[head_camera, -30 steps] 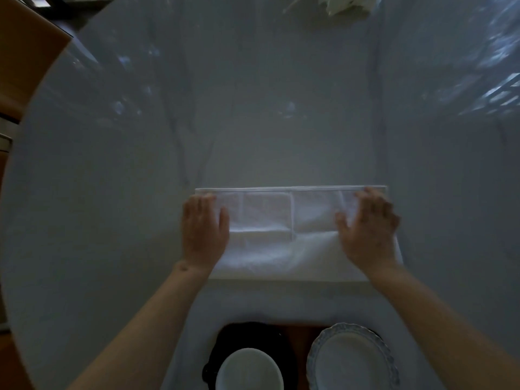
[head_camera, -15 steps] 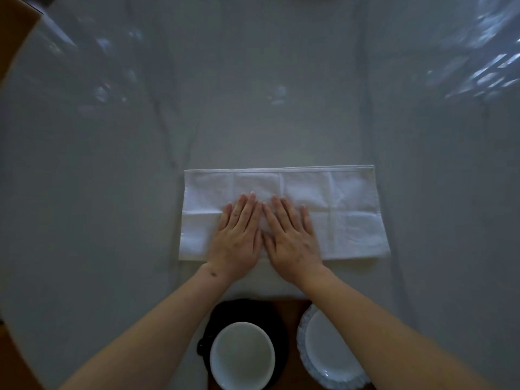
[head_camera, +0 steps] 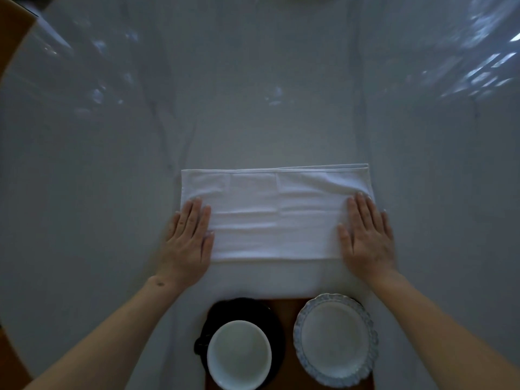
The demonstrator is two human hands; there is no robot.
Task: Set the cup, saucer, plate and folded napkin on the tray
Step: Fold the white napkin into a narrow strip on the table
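Note:
A white napkin [head_camera: 274, 213], folded into a long band, lies flat on the grey table in front of me. My left hand [head_camera: 187, 243] rests flat on its left end, fingers straight and together. My right hand [head_camera: 365, 237] lies flat on its right end in the same way. Near the bottom edge a brown tray [head_camera: 287, 311] carries a white cup [head_camera: 239, 354] on a black saucer [head_camera: 244, 309] at the left. A pale plate [head_camera: 334, 340] with a scalloped rim sits at the right of the tray.
The round grey marbled table [head_camera: 253, 94] stretches far ahead and to both sides, with bright window reflections at the upper right. Its curved edge shows at the left, with brown floor [head_camera: 14, 38] beyond.
Both hands slid apart from the napkin's middle to its two ends, pressing it flat. One second ago they were laying the fold over near the far edge.

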